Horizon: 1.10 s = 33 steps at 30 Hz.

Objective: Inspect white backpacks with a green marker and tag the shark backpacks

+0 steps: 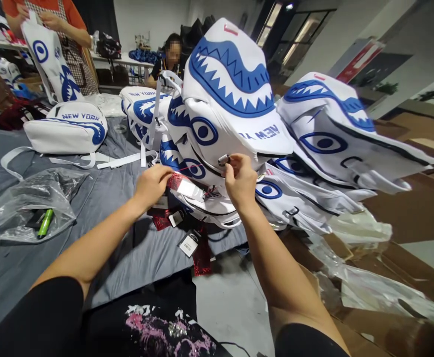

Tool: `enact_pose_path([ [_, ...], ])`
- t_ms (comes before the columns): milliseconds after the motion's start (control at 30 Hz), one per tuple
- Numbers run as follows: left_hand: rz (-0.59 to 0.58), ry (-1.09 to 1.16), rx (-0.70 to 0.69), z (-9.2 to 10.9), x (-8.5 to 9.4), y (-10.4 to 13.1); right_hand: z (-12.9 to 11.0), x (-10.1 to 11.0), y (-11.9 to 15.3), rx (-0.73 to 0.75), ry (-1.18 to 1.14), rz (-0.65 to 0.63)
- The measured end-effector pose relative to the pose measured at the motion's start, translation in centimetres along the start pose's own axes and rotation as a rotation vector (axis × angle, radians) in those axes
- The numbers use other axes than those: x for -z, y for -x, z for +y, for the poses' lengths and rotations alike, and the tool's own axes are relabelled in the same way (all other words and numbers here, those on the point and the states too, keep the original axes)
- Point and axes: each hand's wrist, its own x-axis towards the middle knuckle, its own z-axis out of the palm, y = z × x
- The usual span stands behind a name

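A white backpack [235, 99] with blue shark teeth, an eye and upside-down NEW YORK lettering tops a stack of similar bags. My right hand [241, 181] is closed at its lower front edge, thumb and fingers pinching a small dark and silver zipper pull [223, 160]. To the left, my left hand [153, 186] has its fingertips pinched together on a thin red cord [189, 167], which stretches toward the bag. Just below those fingertips hangs a red tag with a white label [190, 188]. More hang tags [190, 243] dangle over the table's front edge.
Similar bags [324, 119] pile up at right, above cardboard boxes and plastic wrap [380, 287]. On the grey-covered table [108, 218] are another bag [66, 129] and a clear plastic bag [31, 203] containing a green item. Two people work behind; one [71, 44] holds a bag.
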Motion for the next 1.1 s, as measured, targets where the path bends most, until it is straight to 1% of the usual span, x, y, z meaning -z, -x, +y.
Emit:
enact_pose_path([
  [67, -0.007, -0.062, -0.154, 2.3, 0.0, -3.8, 0.1, 0.1, -0.1, -0.059, -0.118, -0.005],
  [100, -0.027, -0.117, -0.197, 3.3, -0.1, -5.2, 0.1, 0.2, -0.1, -0.088, -0.168, -0.012],
  [133, -0.054, -0.173, -0.215, 4.2, -0.3, -6.2, 0.2, 0.2, -0.1, -0.116, -0.211, -0.022],
  [200, -0.098, -0.258, -0.228, 5.3, -0.8, -7.5, 0.3, 0.3, 0.0, -0.157, -0.279, -0.045],
  [267, -0.11, -0.296, -0.232, 5.9, -1.3, -7.8, 0.4, 0.3, 0.0, -0.162, -0.306, -0.072],
  [367, -0.109, -0.33, -0.219, 6.0, -1.5, -7.6, 0.6, 0.4, -0.1, -0.121, -0.261, -0.113],
  [467, -0.106, -0.346, -0.194, 5.6, -1.0, -7.0, 0.6, 0.6, -0.2, -0.094, -0.209, -0.125],
  [600, -0.096, -0.321, -0.156, 5.2, 0.0, -6.6, 0.3, 0.7, -0.2, -0.086, -0.227, -0.125],
  [667, -0.105, -0.285, -0.147, 5.4, -0.1, -6.7, 0.2, 0.6, -0.3, -0.088, -0.231, -0.12],
  [733, -0.133, -0.226, -0.148, 5.8, -0.7, -7.2, 0.1, 0.6, -0.4, -0.099, -0.205, -0.126],
  [767, -0.154, -0.186, -0.152, 6.1, -1.1, -7.5, -0.1, 0.7, -0.5, -0.102, -0.142, -0.14],
  [867, -0.238, -0.03, -0.151, 7.0, -2.5, -8.9, -0.8, 1.2, -0.7, -0.113, 0.182, -0.203],
  [933, -0.321, 0.102, -0.137, 7.2, -3.1, -9.7, -1.5, 1.7, -0.7, -0.125, 0.348, -0.226],
  [1033, -0.47, 0.325, -0.144, 6.6, -3.0, -10.0, -2.4, 2.6, -0.5, -0.145, 0.485, -0.23],
  [1067, -0.507, 0.395, -0.155, 6.1, -2.8, -9.8, -2.6, 2.9, -0.4, -0.159, 0.501, -0.233],
  [1100, -0.528, 0.457, -0.166, 5.6, -2.6, -9.5, -2.7, 3.2, -0.4, -0.195, 0.457, -0.241],
])
